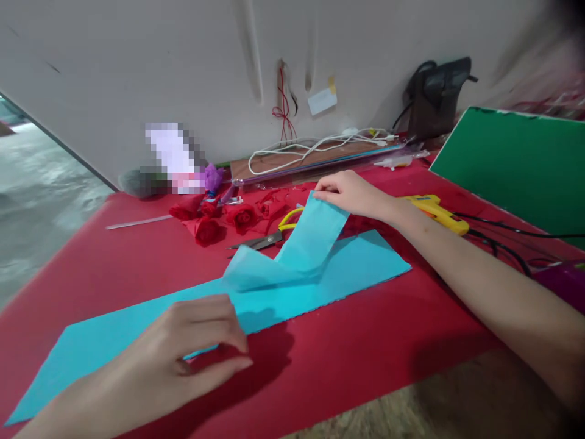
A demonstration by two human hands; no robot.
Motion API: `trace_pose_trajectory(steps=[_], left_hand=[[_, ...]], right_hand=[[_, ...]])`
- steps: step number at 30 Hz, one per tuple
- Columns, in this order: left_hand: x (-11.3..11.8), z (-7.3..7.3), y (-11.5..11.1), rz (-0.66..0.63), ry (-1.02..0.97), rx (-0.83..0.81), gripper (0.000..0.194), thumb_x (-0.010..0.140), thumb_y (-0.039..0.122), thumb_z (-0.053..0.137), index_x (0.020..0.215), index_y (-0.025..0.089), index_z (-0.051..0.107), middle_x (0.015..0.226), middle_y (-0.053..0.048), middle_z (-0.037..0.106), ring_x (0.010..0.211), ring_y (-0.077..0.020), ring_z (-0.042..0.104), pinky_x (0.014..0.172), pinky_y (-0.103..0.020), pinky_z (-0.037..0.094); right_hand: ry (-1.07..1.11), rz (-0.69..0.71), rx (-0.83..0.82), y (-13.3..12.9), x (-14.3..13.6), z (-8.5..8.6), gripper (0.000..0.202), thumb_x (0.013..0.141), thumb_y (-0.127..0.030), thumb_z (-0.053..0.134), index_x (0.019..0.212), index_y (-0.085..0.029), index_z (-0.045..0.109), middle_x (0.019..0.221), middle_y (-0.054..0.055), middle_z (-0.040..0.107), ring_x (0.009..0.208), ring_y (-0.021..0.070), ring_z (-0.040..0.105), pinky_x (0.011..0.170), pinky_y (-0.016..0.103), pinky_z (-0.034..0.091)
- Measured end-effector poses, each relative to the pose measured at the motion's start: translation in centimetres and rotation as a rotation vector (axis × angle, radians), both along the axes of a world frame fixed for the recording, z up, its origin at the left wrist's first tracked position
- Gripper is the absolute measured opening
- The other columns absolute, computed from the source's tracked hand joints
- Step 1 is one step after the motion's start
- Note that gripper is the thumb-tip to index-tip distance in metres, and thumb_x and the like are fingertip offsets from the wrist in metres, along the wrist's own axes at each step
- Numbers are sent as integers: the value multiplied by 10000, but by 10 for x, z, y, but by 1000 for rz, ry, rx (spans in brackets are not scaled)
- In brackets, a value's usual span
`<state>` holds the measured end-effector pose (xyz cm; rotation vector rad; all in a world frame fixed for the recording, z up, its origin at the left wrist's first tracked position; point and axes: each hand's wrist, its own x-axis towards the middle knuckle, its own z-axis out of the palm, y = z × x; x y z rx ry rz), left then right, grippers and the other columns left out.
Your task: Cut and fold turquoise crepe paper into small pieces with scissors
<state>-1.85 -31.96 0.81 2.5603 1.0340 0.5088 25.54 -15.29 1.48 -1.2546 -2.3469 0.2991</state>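
Note:
My right hand point(351, 192) pinches one end of a light blue crepe paper strip point(317, 235) between thumb and fingers. That strip hangs down and curls over a longer blue paper strip point(137, 323), which lies flat on the red tabletop. Over the near edge of the long strip is my left hand point(187, 347); its fingers are bent, the thumb stands apart from them, and nothing shows between them. Partly behind the raised strip lie scissors with yellow handles point(269, 241). A yellow glue gun point(436, 213) rests beyond my right forearm.
Red paper roses point(242, 216) and a purple paper flower point(212, 178) lie at the back left. Along the wall, a white cable point(292, 161) tops a flat brown pack. A green board point(516, 164) and a black bag point(434, 91) stand at the right. Dark cords trail near the glue gun.

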Motion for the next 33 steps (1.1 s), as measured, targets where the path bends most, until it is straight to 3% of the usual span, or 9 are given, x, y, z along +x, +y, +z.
trace_pose_trajectory(steps=[3, 5, 10, 14, 20, 24, 26, 29, 33], left_hand=[[-3, 3, 11, 24, -113, 134, 177, 719, 91, 568, 717, 230, 458, 711, 15, 497, 695, -120, 489, 608, -230, 432], [-4, -1, 17, 207, -228, 173, 173, 732, 151, 575, 812, 241, 451, 808, -1, 491, 796, -142, 496, 685, -259, 445], [-2, -20, 34, 568, -118, -112, 623, 749, 434, 558, 1275, 260, 272, 1302, -85, 407, 1191, -268, 392, 959, -466, 358], [0, -28, 39, 323, -16, -246, 500, 758, 435, 553, 1201, 250, 416, 1195, -70, 532, 1115, -255, 482, 926, -430, 407], [4, -16, 41, 23, -22, -283, 249, 835, 266, 475, 1063, 266, 574, 1138, -18, 590, 1067, -172, 525, 924, -310, 417], [6, -3, 51, -140, -172, -499, 170, 807, 263, 505, 844, 242, 670, 736, 14, 690, 723, -138, 625, 901, -327, 421], [10, 2, 58, 5, -314, -483, 216, 809, 300, 497, 722, 217, 677, 637, 10, 675, 651, -141, 615, 796, -301, 462], [24, 8, 75, 365, -452, -295, 183, 785, 337, 535, 805, 205, 661, 858, -14, 684, 820, -165, 609, 762, -264, 471], [50, 13, 102, 388, -511, -279, 357, 760, 383, 560, 1073, 209, 572, 1122, -36, 602, 1026, -188, 547, 862, -274, 449]], right_hand=[[-13, -7, 9, 1, 1, -2, 211, 770, -265, 491, 770, -132, 655, 691, 32, 629, 654, 125, 533, 591, 232, 330], [-10, -8, 7, 1, 0, -1, 206, 771, -262, 494, 765, -134, 654, 691, 31, 629, 648, 123, 532, 588, 232, 330], [-21, -12, -16, -2, -1, 0, 212, 781, -262, 483, 765, -135, 651, 670, 27, 621, 622, 118, 523, 579, 237, 323], [-19, -14, -21, -2, -2, 0, 205, 781, -258, 487, 753, -132, 647, 662, 28, 614, 623, 117, 519, 576, 239, 319], [52, 8, 26, -2, -5, -4, 193, 790, -244, 481, 795, -131, 637, 697, 24, 614, 644, 117, 507, 596, 240, 326], [206, 92, 76, -5, -9, -4, 180, 802, -207, 463, 837, -125, 620, 787, 28, 625, 694, 115, 520, 650, 242, 351], [273, 144, 83, -7, -10, -1, 176, 810, -209, 455, 842, -127, 607, 816, 31, 620, 722, 121, 523, 676, 250, 362], [351, 201, 109, -12, -12, 6, 171, 824, -228, 444, 845, -138, 589, 815, 23, 599, 733, 122, 512, 685, 257, 372], [400, 239, 126, -22, -14, 17, 153, 836, -232, 441, 848, -152, 571, 770, 3, 575, 691, 108, 493, 648, 248, 382]])
